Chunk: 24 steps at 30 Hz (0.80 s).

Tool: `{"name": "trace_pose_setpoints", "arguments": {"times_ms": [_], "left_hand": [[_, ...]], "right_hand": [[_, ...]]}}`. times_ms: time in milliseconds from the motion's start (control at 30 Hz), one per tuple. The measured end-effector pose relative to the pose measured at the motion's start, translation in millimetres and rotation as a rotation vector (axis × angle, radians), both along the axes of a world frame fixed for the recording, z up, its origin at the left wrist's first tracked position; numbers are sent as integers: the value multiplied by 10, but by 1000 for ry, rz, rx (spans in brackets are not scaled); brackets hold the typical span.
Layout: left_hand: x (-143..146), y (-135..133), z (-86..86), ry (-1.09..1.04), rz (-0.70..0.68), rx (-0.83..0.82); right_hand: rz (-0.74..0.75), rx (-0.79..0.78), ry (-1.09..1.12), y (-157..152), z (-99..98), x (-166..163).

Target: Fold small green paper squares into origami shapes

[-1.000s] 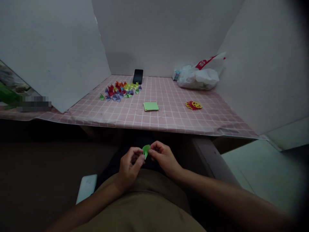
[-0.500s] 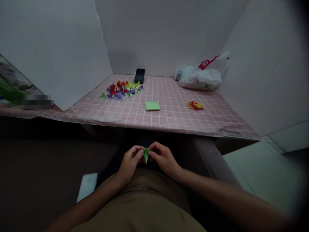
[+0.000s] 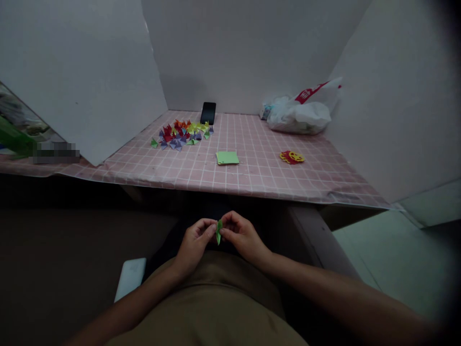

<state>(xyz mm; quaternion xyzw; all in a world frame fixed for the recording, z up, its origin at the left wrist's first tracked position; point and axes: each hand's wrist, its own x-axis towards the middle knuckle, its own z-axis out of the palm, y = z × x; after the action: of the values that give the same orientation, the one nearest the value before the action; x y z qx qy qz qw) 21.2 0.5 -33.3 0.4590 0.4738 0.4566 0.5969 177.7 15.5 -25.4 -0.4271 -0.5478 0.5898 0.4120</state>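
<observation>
A small piece of folded green paper (image 3: 218, 233) is pinched between my two hands, above my lap and below the table's front edge. My left hand (image 3: 195, 243) grips its left side between thumb and fingers. From the right, my right hand (image 3: 245, 239) pinches the other side. The fingertips cover part of the paper's folds. On the table ahead lies a stack of square green paper (image 3: 227, 158). To its left, a cluster of small folded paper cranes (image 3: 180, 134) in red, orange, yellow, purple and green is spread out.
A black phone (image 3: 208, 113) lies behind the cranes on the pink checked tablecloth (image 3: 252, 180). At the right are red and yellow cut-out shapes (image 3: 292, 157) and a white plastic bag (image 3: 299, 115). White panels stand around the table. A white rectangular device (image 3: 130, 278) lies at my left.
The green paper has turned slightly between my fingers and looks narrower now. My left fingers have shifted a little to the right; the things on the table have not moved.
</observation>
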Motion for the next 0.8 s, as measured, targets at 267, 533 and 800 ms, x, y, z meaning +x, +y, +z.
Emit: {"name": "trace_pose_setpoints", "arguments": {"times_ms": [267, 533, 800], "left_hand": [[-12, 5, -37, 32, -8, -9], [-4, -2, -8, 78, 9, 23], [-33, -1, -13, 55, -16, 8]], "right_hand": [[1, 17, -11, -9, -16, -1], [11, 34, -17, -24, -24, -12], [61, -56, 116, -14, 47, 16]]}}
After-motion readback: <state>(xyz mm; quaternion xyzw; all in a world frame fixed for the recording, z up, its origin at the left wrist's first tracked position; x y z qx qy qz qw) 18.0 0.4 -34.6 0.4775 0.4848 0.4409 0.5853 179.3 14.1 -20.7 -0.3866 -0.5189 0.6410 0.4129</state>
